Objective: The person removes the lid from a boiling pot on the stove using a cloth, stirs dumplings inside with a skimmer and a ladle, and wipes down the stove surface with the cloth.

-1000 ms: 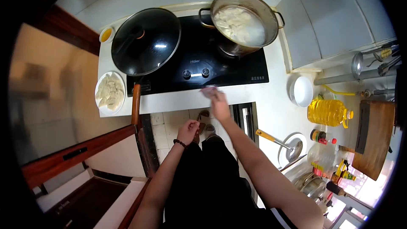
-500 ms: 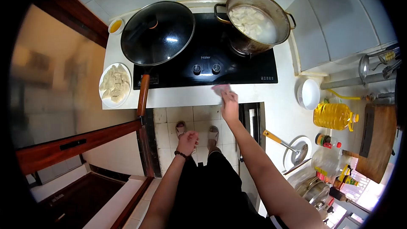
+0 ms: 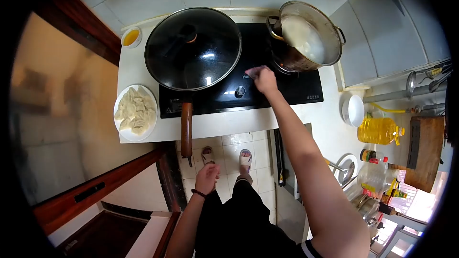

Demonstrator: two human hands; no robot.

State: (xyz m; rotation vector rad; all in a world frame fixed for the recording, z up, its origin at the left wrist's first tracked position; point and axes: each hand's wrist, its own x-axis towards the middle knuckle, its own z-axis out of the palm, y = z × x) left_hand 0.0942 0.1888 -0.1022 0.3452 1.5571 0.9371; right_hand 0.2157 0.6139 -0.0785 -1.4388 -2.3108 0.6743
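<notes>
My right hand [image 3: 264,79] is closed on a pinkish cloth [image 3: 252,72], which touches the black glass gas stove [image 3: 282,96] near its brand lettering. A stove knob [image 3: 240,91] lies just below the cloth. To the right of the hand, a large two-handled pot [image 3: 299,59] with dumplings in cloudy water sits on the burner. Left of the hand stands a wok under a dark glass lid [image 3: 191,57], its wooden handle [image 3: 186,129] reaching past the counter edge. My left hand [image 3: 207,178] hangs over the floor, loosely curled, with fingers a little apart and nothing visible in it.
A plate of dumplings [image 3: 136,113] and a small bowl of yellow liquid [image 3: 131,37] are on the left counter. On the right stand a white bowl [image 3: 353,111], an oil jug [image 3: 377,131], a plate with a ladle [image 3: 345,169] and several bottles.
My right hand has moved with the cloth from the counter's front edge up onto the stove. The view has shifted slightly. My left hand stays low over the floor.
</notes>
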